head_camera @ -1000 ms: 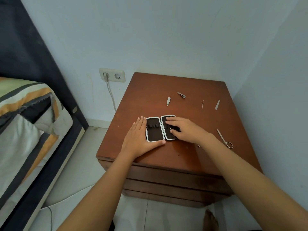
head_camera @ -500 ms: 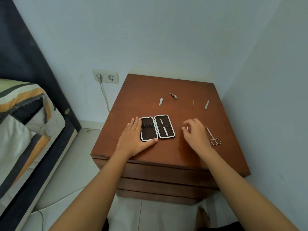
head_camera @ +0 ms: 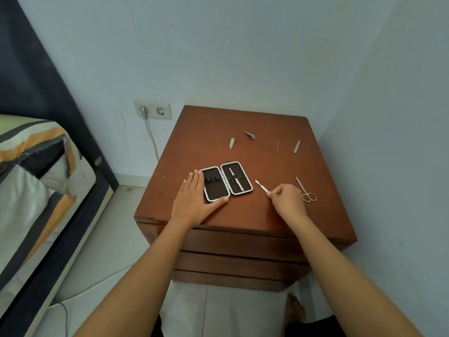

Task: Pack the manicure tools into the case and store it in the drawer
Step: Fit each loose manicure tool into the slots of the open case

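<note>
An open black manicure case (head_camera: 216,190) with a white rim lies flat on the brown nightstand (head_camera: 243,215). One slim metal tool (head_camera: 235,182) sits in its right half. My left hand (head_camera: 193,200) rests flat against the case's left side, thumb along the front edge. To the right of the case, my right hand (head_camera: 288,199) pinches a thin metal tool (head_camera: 261,186), its tip pointing toward the case. Small scissors (head_camera: 305,189) lie just right of that hand. Further back lie two nail clippers (head_camera: 232,143) (head_camera: 249,135), a thin pick (head_camera: 277,147) and a small file (head_camera: 296,146).
The nightstand stands in a corner, walls behind and to the right; its drawer fronts (head_camera: 238,261) are closed. A bed (head_camera: 36,190) with a striped cover is at the left. A wall socket (head_camera: 153,109) with a plugged cable sits behind. A bare foot (head_camera: 295,310) shows below.
My right hand left the case's right half, where a tool now lies, moved right and picked up a thin metal tool from the nightstand. The left hand has stayed by the case.
</note>
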The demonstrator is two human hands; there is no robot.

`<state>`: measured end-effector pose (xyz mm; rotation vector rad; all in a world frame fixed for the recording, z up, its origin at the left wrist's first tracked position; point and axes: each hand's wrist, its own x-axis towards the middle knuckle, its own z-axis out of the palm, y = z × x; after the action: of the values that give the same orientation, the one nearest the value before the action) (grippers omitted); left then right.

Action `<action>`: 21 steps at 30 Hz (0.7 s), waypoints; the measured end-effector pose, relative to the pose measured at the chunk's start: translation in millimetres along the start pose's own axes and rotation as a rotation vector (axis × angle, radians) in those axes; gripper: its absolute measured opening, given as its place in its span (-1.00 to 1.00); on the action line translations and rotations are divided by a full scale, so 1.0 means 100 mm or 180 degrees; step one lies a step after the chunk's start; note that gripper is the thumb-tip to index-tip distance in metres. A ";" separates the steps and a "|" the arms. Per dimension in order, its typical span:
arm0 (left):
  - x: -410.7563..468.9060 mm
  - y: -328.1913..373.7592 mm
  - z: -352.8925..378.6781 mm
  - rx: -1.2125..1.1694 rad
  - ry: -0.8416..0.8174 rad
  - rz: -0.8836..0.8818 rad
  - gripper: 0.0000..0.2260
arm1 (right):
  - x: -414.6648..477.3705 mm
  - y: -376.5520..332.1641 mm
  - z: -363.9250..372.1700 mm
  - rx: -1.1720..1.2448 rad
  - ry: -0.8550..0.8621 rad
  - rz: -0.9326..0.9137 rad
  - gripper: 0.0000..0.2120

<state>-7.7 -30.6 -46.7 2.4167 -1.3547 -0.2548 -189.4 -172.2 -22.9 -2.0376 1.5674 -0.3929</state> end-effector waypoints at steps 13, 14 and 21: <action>-0.01 0.00 -0.01 0.0009 0.0080 0.0036 -0.08 | -0.16 -0.17 0.08 0.0644 -0.0425 -0.0641 -0.81; -0.01 0.00 0.00 0.0010 0.0080 0.0036 -0.08 | -0.16 -0.19 0.09 0.0678 -0.0461 -0.0600 -0.78; -0.01 -0.01 0.00 0.0017 0.0087 0.0038 -0.08 | -0.14 -0.28 0.12 0.0838 -0.0190 -0.0496 -0.87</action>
<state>-7.2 -29.1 -47.1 2.4068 -1.3592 -0.2147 -164.2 -151.0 -15.2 -1.9514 1.2530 -0.5602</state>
